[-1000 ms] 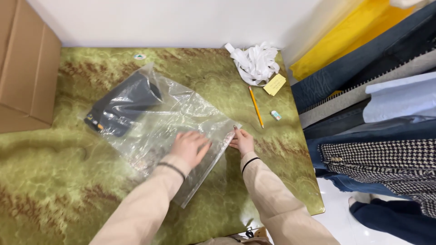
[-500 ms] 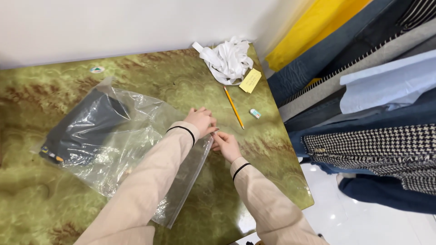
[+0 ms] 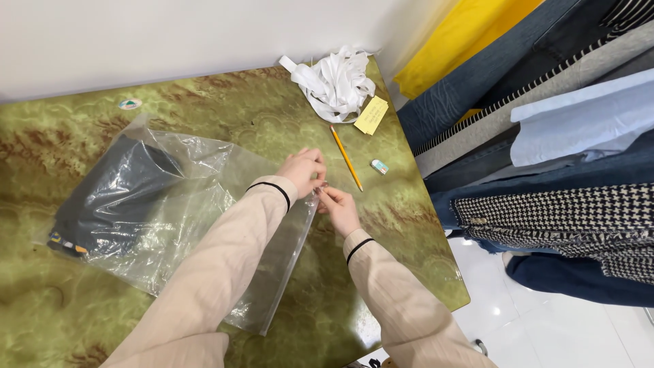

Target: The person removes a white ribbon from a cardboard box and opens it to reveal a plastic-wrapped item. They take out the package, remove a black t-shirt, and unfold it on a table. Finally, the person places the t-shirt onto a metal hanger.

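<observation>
A large clear plastic bag point(image 3: 184, 218) lies on the green and brown marbled table point(image 3: 225, 116), with a dark folded garment point(image 3: 116, 197) inside its far left end. My left hand point(image 3: 303, 170) pinches the bag's open right edge near its top corner. Just below it, my right hand point(image 3: 338, 208) pinches the same edge, its fingertips touching those of my left hand. Both arms wear beige sleeves with black cuffs.
A heap of white ribbon point(image 3: 335, 83), a yellow paper tag point(image 3: 371, 114), a yellow pencil point(image 3: 346, 158) and a small eraser point(image 3: 379, 166) lie at the table's far right. Hanging clothes point(image 3: 545, 150) crowd the right side. A small sticker point(image 3: 129, 104) sits near the wall.
My hands have slid along the bag's open edge toward its far corner and come closer together. The view has shifted left, and the cardboard box is out of sight.
</observation>
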